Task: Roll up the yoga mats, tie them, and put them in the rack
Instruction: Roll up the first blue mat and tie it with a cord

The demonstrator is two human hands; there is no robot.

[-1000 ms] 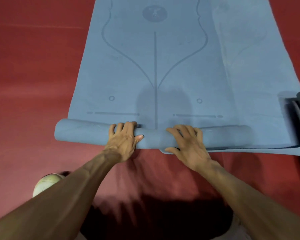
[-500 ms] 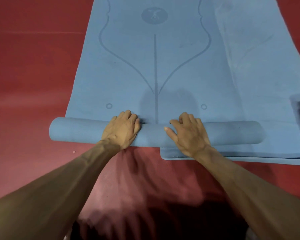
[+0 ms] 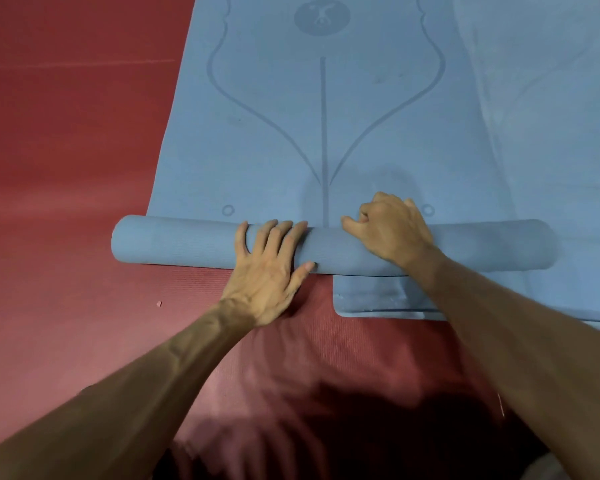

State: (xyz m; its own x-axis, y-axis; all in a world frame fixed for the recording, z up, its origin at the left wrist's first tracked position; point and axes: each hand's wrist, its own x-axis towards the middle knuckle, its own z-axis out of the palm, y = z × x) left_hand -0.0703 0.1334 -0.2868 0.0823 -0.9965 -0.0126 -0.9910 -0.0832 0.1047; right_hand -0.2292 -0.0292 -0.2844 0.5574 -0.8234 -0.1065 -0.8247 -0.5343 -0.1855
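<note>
Found yoga mat [image 3: 326, 133] spread on the floor [image 3: 66, 168], running away from the viewer. Noted its near end wound into a roll [image 3: 174, 242] lying crosswise on the flat part, left end projecting past the mat's left edge over the floor. Recorded a second mat [image 3: 551, 133] under the first, offset to the right, near edge [image 3: 371, 299] reaching closer to the viewer than the roll. Located left hand [image 3: 267, 268] on the roll, left of its middle, fingers [image 3: 281, 237] over the top, thumb on the near side. Located right hand [image 3: 388, 230] just to the right, apart from the left, fingers [image 3: 378, 206] curled at the roll's far side. Spotted a small scrap [image 3: 159, 303] on the floor, left of the left wrist.
</note>
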